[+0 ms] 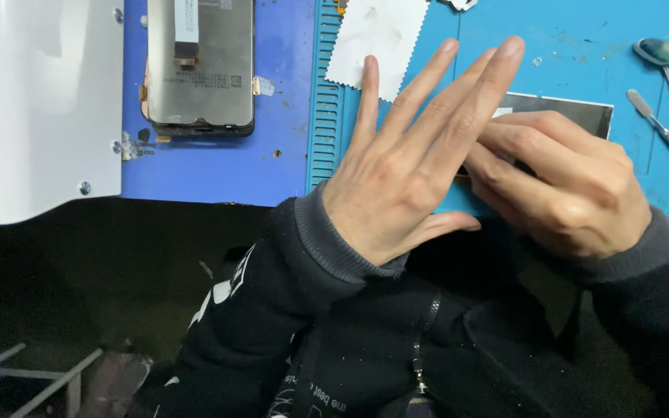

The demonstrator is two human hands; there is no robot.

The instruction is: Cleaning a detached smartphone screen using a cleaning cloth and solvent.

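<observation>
- Left hand (404, 166) was open, fingers spread flat and extended over the near edge of a thin grey rectangular glossy panel (574, 116).
- Right hand (563, 186) was curled, fingertips pinching that panel's edge beside the left fingers.
- Panel lay on the blue desk mat (582, 46), under both hands.
- Beyond the left hand: white zigzag-edged cloth (373, 35); further left, a dark phone screen assembly (199, 66).
- Right of the right hand: metal pry tools (663, 131).
</observation>
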